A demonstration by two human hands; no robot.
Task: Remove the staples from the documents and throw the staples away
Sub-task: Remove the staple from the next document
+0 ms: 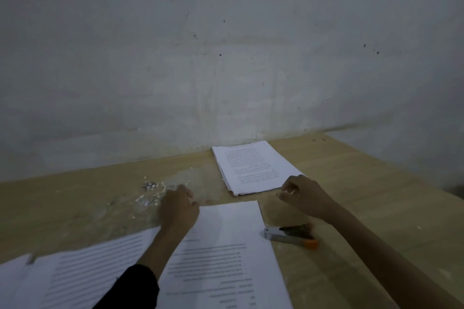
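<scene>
A wooden table (364, 183) is bearing everything. Printed documents (221, 258) are lying at its near edge, a paper stack (253, 168) behind them. The left hand (178, 206), fingers curled with nothing visibly held, is resting at the documents' far-left corner beside the scattered staples (150, 190). The right hand (303, 195), loosely closed, is hovering past the documents' right corner; whether it is pinching something I cannot tell. A stapler (291, 234) is lying just right of the documents.

Bench (351, 173): light wood-grain top, worn and blotchy left of centre, back edge butting the wall. Wall (226, 45): pale grey-white, dim light, scuffed, a few small dark specks scattered at mid height. Small pale crumbs or flakes (160, 189) lie loose on the worn patch of bench; what they are cannot be told.
</scene>
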